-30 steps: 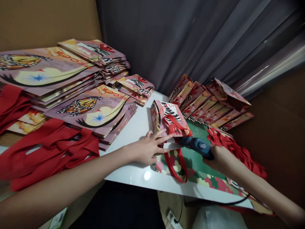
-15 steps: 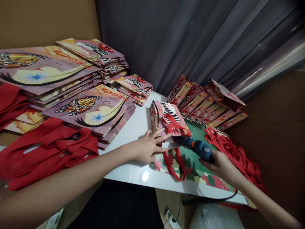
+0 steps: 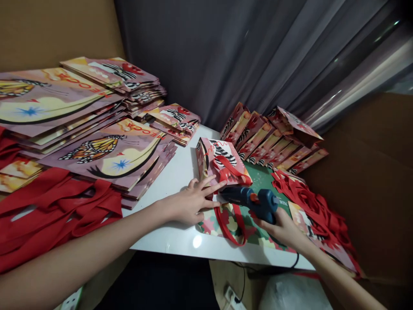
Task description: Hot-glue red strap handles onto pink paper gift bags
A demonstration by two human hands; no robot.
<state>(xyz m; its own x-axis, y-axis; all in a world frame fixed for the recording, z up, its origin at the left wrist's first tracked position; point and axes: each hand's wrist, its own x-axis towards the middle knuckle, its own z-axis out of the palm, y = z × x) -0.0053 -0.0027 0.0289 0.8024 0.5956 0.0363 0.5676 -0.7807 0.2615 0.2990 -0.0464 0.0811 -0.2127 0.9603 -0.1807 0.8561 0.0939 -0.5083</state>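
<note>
My right hand (image 3: 280,230) grips a dark blue glue gun (image 3: 263,204), its nozzle end pointing left toward the near edge of a printed paper bag (image 3: 222,148). Fingers spread, my left hand (image 3: 196,202) lies against that edge of the bag. A red ribbon handle (image 3: 230,168) rests on the bag's top face, and another red ribbon loop (image 3: 230,232) hangs toward me. Under them is a green mat with a patterned border (image 3: 258,232). The nozzle tip is partly hidden near my left fingers.
Flat printed bags (image 3: 106,150) are stacked on the left, with red ribbons (image 3: 61,211) in front. Several finished-looking bags (image 3: 271,137) stand in a row at the back right. More red ribbons (image 3: 309,202) lie at the right. A cord (image 3: 295,260) hangs over the white table's edge (image 3: 161,245).
The glue gun in my right hand has moved left, its nozzle now close to my left fingers. My left hand stays spread at the bag's edge. The view has shifted slightly.
</note>
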